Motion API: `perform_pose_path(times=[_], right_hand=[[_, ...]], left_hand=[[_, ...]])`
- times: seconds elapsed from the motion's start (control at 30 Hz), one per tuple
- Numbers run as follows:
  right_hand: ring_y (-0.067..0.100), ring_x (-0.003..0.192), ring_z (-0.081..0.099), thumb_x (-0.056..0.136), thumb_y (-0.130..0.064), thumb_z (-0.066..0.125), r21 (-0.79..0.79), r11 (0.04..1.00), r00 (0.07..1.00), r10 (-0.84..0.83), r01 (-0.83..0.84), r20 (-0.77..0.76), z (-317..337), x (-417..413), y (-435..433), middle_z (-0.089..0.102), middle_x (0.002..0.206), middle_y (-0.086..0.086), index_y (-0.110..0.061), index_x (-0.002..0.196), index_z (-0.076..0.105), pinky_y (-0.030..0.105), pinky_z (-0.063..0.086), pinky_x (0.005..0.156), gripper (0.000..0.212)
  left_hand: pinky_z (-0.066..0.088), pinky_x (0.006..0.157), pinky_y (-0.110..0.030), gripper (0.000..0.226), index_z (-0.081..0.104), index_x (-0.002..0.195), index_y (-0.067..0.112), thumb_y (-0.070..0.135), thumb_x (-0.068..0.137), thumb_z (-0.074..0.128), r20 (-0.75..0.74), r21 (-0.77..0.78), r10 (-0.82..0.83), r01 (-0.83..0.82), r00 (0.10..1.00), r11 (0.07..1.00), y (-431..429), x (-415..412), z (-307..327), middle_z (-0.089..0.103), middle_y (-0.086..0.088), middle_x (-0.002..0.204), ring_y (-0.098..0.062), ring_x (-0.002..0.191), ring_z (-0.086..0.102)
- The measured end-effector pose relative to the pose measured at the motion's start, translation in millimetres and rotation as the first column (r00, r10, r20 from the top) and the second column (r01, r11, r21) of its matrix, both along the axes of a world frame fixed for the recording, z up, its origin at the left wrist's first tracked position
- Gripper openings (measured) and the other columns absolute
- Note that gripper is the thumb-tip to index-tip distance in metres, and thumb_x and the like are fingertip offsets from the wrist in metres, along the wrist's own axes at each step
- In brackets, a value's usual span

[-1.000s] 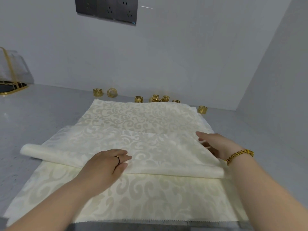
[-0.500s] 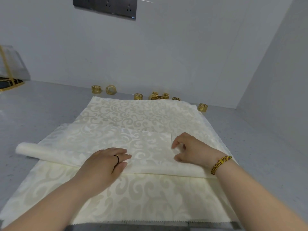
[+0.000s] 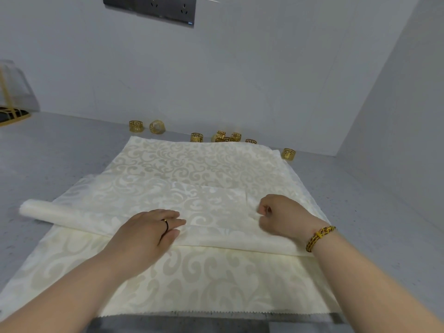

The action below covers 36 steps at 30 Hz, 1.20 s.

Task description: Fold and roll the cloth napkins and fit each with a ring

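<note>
A cream patterned napkin (image 3: 211, 205) lies folded into a band across a larger spread of the same cloth (image 3: 192, 280). Its left end (image 3: 36, 210) is rounded like a roll. My left hand (image 3: 144, 234) rests flat on the band's near edge, fingers straight. My right hand (image 3: 283, 217) sits on the band's right part with fingers curled, pinching the cloth by a folded-in edge. Several gold napkin rings (image 3: 197, 137) stand along the far wall, one at the left (image 3: 136, 125) and one at the right (image 3: 287, 153).
The grey table (image 3: 60, 152) runs to a wall behind and a wall on the right. A clear stand with a gold frame (image 3: 12, 99) stands at the far left. A dark socket panel (image 3: 153, 8) hangs on the back wall.
My right hand has moved left from the band's right end toward the middle, bringing the right flap in, and its fingers have curled. My left hand has stayed put.
</note>
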State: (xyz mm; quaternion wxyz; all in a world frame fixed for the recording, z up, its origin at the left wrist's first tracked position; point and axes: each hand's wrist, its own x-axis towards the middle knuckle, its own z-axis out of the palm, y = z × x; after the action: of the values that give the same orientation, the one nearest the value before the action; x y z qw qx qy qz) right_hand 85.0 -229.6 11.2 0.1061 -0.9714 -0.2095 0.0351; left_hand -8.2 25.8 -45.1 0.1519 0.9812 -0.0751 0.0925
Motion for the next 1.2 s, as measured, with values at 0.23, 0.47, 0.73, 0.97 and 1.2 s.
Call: perform_pose_path(times=[0.23, 0.47, 0.73, 0.97, 1.2], right_hand=[[0.028, 0.108, 0.045, 0.089, -0.007, 0.045, 0.195, 0.865, 0.873, -0.483, 0.463, 0.07, -7, 24, -41, 0.05, 0.121, 0.014, -0.01, 0.114, 0.048, 0.032, 0.038, 0.085, 0.026], [0.017, 0.115, 0.046, 0.088, -0.017, 0.055, 0.438, 0.898, 0.957, -0.163, 0.044, 0.239, 2, -22, -12, 0.052, 0.115, -0.002, -0.012, 0.118, 0.053, 0.019, 0.032, 0.095, 0.03], [0.025, 0.061, 0.06, 0.061, 0.0, 0.053, -0.067, 0.94, 0.888, 0.338, -0.335, 0.313, -24, -61, 13, 0.063, 0.07, 0.006, -0.009, 0.08, 0.062, 0.026, 0.044, 0.047, 0.023], [0.022, 0.078, 0.061, 0.071, 0.004, 0.049, -0.044, 0.976, 0.91, 0.216, -0.215, 0.355, -24, -58, -21, 0.065, 0.084, 0.004, -0.011, 0.093, 0.064, 0.033, 0.051, 0.065, 0.03], [0.003, 0.09, 0.044, 0.085, -0.002, 0.05, 0.191, 0.97, 0.979, 0.116, -0.148, 0.169, -27, -64, -52, 0.046, 0.094, -0.016, -0.012, 0.1, 0.063, 0.003, 0.033, 0.077, 0.023]], left_hand=[[0.017, 0.108, -0.016, 0.094, 0.04, 0.132, 0.042, 0.06, 0.055, -0.012, 0.001, 0.002, 0.001, -0.001, 1.0, 1.0, 0, 0, 0, 0.031, 0.025, 0.142, 0.003, 0.133, 0.026], [0.016, 0.106, -0.014, 0.081, 0.043, 0.131, 0.037, 0.059, 0.067, -0.002, 0.01, -0.027, 0.005, -0.005, 1.0, 1.0, -3, -1, 2, 0.034, 0.022, 0.142, 0.002, 0.132, 0.028], [0.016, 0.107, -0.015, 0.09, 0.047, 0.131, 0.03, 0.06, 0.062, -0.003, 0.06, -0.01, -0.03, 0.031, 0.998, 0.999, -1, -3, 2, 0.036, 0.018, 0.141, -0.002, 0.132, 0.029], [0.021, 0.091, 0.003, 0.067, 0.06, 0.118, 0.026, 0.05, 0.066, 0.024, 0.123, -0.1, -0.203, 0.215, 0.971, 0.971, -2, -21, 5, 0.038, 0.033, 0.11, 0.015, 0.111, 0.028], [0.039, 0.07, -0.003, 0.04, 0.072, 0.089, 0.03, 0.04, 0.076, 0.036, 0.207, 0.006, -0.246, 0.25, 0.947, 0.968, 6, -24, 7, 0.065, 0.021, 0.09, 0.005, 0.095, 0.048]])
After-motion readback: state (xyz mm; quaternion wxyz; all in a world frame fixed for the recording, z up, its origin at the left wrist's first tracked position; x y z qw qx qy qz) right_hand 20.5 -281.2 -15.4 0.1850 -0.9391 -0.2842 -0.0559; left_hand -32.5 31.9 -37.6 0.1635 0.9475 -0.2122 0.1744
